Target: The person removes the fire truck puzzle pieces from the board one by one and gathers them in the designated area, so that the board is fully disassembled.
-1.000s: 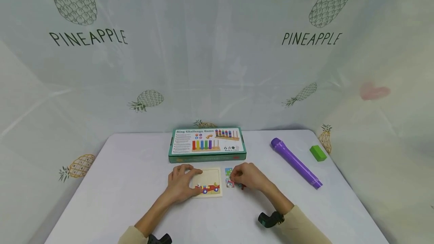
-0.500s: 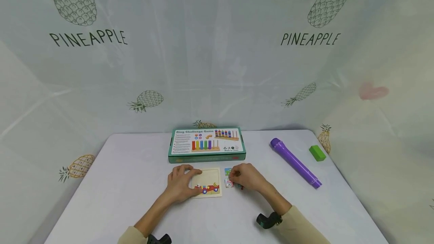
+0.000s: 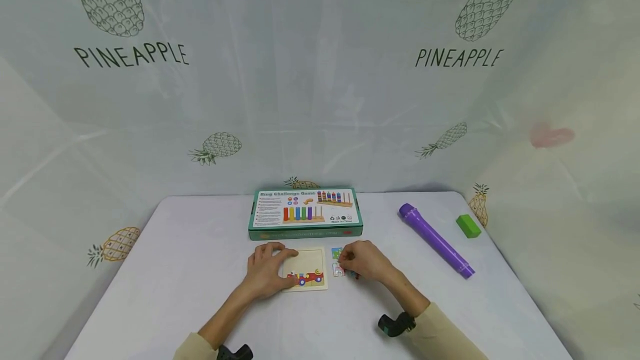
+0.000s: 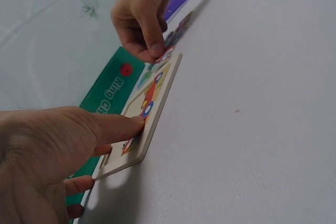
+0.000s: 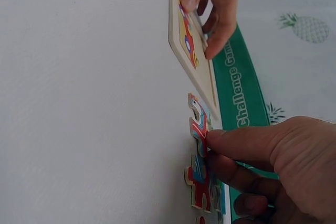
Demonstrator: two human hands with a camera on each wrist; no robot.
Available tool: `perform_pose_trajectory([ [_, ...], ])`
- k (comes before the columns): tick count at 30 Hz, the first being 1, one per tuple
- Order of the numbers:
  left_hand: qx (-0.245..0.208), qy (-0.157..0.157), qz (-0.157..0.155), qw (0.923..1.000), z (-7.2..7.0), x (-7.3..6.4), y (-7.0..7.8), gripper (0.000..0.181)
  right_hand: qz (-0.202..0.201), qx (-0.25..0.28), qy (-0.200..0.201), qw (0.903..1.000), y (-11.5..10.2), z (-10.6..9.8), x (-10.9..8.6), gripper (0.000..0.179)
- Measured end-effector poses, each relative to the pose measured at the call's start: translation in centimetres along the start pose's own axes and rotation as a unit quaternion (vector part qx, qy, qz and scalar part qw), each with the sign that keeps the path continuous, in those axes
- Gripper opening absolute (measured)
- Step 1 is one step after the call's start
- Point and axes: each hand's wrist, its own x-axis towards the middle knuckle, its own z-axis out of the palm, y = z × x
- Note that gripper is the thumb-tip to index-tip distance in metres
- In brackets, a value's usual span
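Two hands | left hand flat on puzzle tray, few pieces inside | right hand pinches puzzle piece | loose pieces partly hidden, perhaps three.

Wooden puzzle board flat on table (red car partly assembled), loose colourful pieces just beside it

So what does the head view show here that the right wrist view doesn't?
Only the head view shows the purple flashlight, the green block and the game box's printed lid. Only the right wrist view shows the right hand pinching a red-and-blue puzzle piece at its edge, with more pieces below it. Both show the puzzle board, the left hand on it, and the green game box.
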Motion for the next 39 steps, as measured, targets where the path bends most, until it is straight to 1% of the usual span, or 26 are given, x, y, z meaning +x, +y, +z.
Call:
perform_pose_trajectory([
  [2, 0.001, -0.001, -0.001, 1.0, 0.1, 0.0, -0.1, 0.055, -0.002, -0.005, 0.005, 1.0, -0.1, 0.0, 0.0, 0.006],
  [4, 0.002, 0.0, 0.005, 1.0, 0.2, 0.0, -0.4, 0.054, -0.007, -0.011, 0.013, 0.9998, -0.1, 0.0, 0.0, 0.006],
  [8, 0.002, 0.012, 0.026, 0.9996, 0.8, -0.2, -1.1, 0.048, -0.031, -0.004, 0.026, 0.9992, -0.3, 0.3, 0.1, 0.006],
  [12, 0.013, 0.031, 0.052, 0.9981, 1.3, -0.4, -1.4, 0.041, -0.058, 0.004, 0.018, 0.9981, -1.1, 1.1, 0.2, 0.005],
  [14, 0.023, 0.041, 0.077, 0.9959, 1.3, -0.4, -1.3, 0.037, -0.073, 0.004, 0.012, 0.9972, -1.5, 1.5, 0.3, 0.004],
  [17, 0.035, 0.044, 0.131, 0.9898, 1.1, -0.4, -1.0, 0.028, -0.091, -0.001, 0.005, 0.9959, -2.0, 2.2, 0.4, 0.004],
  [19, 0.036, 0.036, 0.161, 0.9856, 0.9, -0.4, -0.8, 0.022, -0.101, -0.004, 0.0, 0.9949, -2.2, 2.6, 0.5, 0.01],
  [21, 0.032, 0.023, 0.179, 0.9831, 0.8, -0.4, -0.8, 0.017, -0.103, -0.008, -0.005, 0.9946, -2.5, 2.9, 0.5, 0.015],
  [23, 0.024, 0.01, 0.186, 0.9821, 0.7, -0.4, -0.8, 0.016, -0.11, -0.014, -0.008, 0.9939, -2.8, 3.1, 0.5, 0.02],
  [26, 0.016, 0.0, 0.186, 0.9823, 0.7, -0.5, -0.9, 0.016, -0.116, -0.027, -0.009, 0.9928, -3.1, 3.4, 0.5, 0.023],
  [29, 0.004, -0.004, 0.185, 0.9828, 0.8, -0.6, -1.0, 0.017, -0.115, -0.042, -0.009, 0.9924, -3.3, 3.6, 0.6, 0.022],
  [32, 0.001, -0.001, 0.184, 0.9829, 0.9, -0.6, -1.0, 0.017, -0.108, -0.049, -0.008, 0.993, -3.5, 3.7, 0.7, 0.02],
  [35, 0.012, 0.008, 0.188, 0.9821, 1.0, -0.6, -1.0, 0.017, -0.101, -0.047, -0.004, 0.9938, -3.7, 3.7, 0.8, 0.018],
  [39, 0.041, 0.019, 0.195, 0.9797, 1.0, -0.5, -0.9, 0.015, -0.096, -0.041, 0.001, 0.9945, -3.9, 3.6, 0.8, 0.015],
])
